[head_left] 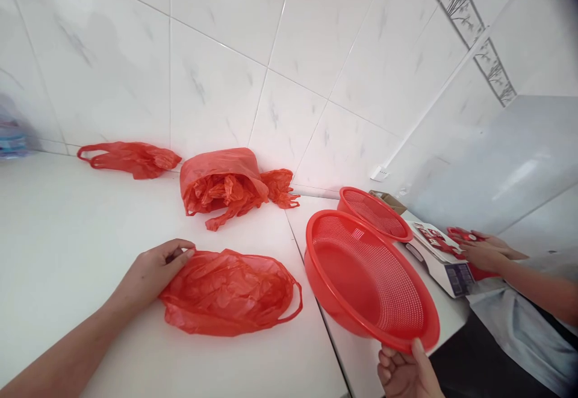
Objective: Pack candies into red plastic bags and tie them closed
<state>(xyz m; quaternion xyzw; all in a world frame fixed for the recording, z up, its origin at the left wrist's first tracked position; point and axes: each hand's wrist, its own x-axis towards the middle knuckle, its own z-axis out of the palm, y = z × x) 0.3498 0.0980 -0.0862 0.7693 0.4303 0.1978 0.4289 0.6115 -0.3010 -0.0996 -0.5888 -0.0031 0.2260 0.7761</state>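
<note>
A thin, translucent red plastic bag (230,295) already lies opened out on the white surface (90,217), with the grip of the left hand (156,271) pinched on its edge. The right hand (409,374) has its grip clamped on the near rim of a round, perforated red plastic basket (401,301), tilted just beside the bag and not in it. A second perforated red basket (374,211) and a bundle of crumpled red plastic bags (226,166) sit untouched near the tiled wall (217,97).

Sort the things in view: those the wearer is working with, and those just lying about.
In use:
- near bag, pinched by the left hand
- near basket, rim held by the right hand

Apparently lying about:
- far basket
- stuffed bag
- crumpled bag left of it
</note>
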